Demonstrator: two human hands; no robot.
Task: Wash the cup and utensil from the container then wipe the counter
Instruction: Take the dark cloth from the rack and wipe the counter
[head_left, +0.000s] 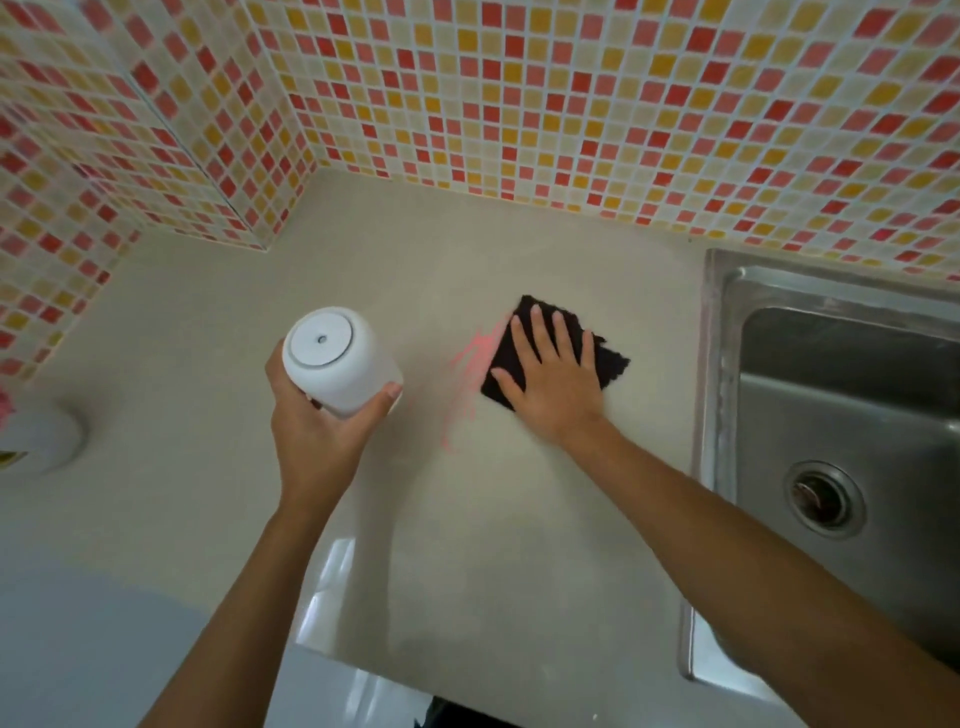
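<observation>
The left hand (317, 415) is wrapped around a white cup (340, 361), thumb on one side and fingers curled round the other, holding it bottom-up clear of the surface (467, 545). The right hand (550, 379) lies flat with fingers spread, palm pressing a black cloth (613, 364) against the surface, just left of the steel sink (831, 415).

The cup looks matte, smooth and rounded, with a recessed circular base and a small dot at its centre. It is probably light, stiff and, if ceramic, breakable; if wet it would likely be slippery, so a full grip around the wall, as now, seems the safest hold. The cloth is dark, soft and rough-edged, folded to roughly a square; it should drag easily under a flat palm rather than a pinch.

Touching the cloth's left edge, a pink smear (465, 384) streaks the pale surface, so the wiping looks unfinished. A white rounded object (47, 436) sits at the far left, too cropped to identify. Mosaic tiles (519, 104) back the corner.
</observation>
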